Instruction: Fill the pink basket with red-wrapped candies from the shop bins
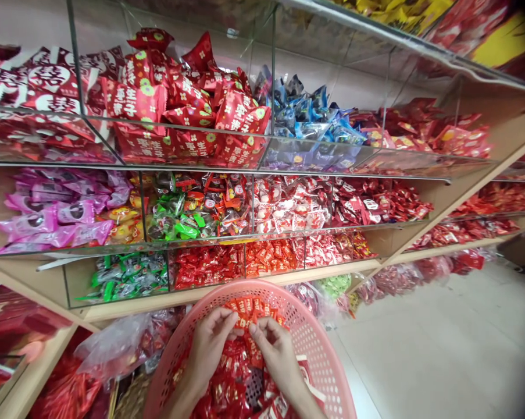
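My left hand (210, 344) and my right hand (280, 356) are close together above a pink perforated plastic basket (327, 355). Thumb and fingers of both hands pinch at a small red wrapped candy (245, 322) with pale gold lettering, one hand on each side. How much of it each hand grips is partly hidden by the fingers. Under and around them, the basket holds many more red wrapped candies (229, 378). Some white-and-red packets (303, 368) lie at its right side.
Glass-fronted shelves ahead hold red packets (188, 105), blue candies (318, 119), purple candies (65, 209) and green candies (131, 276) in divided bins. Plastic bags (118, 346) lie below the shelves. Pale floor tiles (440, 343) extend to the right.
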### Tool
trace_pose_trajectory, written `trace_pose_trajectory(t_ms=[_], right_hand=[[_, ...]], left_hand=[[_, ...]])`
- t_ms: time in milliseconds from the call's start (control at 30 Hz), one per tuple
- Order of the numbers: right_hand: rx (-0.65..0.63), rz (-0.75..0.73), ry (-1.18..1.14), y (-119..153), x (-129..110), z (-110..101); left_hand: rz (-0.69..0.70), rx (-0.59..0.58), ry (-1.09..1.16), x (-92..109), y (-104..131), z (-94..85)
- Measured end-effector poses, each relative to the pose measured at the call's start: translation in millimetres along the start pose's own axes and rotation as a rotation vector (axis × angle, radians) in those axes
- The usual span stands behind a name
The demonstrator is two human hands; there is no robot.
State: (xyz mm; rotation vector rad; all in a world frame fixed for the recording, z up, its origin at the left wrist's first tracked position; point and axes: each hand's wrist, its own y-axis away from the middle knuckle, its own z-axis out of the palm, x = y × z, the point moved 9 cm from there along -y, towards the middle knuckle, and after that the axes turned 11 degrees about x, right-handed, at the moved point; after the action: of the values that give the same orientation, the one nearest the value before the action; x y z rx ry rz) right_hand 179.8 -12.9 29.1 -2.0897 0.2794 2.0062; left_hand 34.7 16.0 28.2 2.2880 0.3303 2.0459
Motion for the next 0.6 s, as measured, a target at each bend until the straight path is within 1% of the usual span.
trace_pose_trajectory(t_ms=[167, 367, 467, 600], right_hand=[[0.076, 0.014, -0.066, 0.7, -3.6, -5.6], [0.120, -0.004, -0.069, 2.3, -10.7, -13.0], [0.155, -0.038, -0.058, 4.7, -15.5, -17.2], [0.175, -0.059, -0.052, 7.5, -19.7, -19.1]], left_hand=[[0.027, 0.035, 0.052, 4.8, 7.0, -1.5], [0.083, 0.065, 0.024, 8.0, 12.7, -3.2], [0.125, 0.111, 0.000, 9.6, 16.0, -5.2], [0.110, 0.187, 0.052, 3.6, 21.2, -8.9]])
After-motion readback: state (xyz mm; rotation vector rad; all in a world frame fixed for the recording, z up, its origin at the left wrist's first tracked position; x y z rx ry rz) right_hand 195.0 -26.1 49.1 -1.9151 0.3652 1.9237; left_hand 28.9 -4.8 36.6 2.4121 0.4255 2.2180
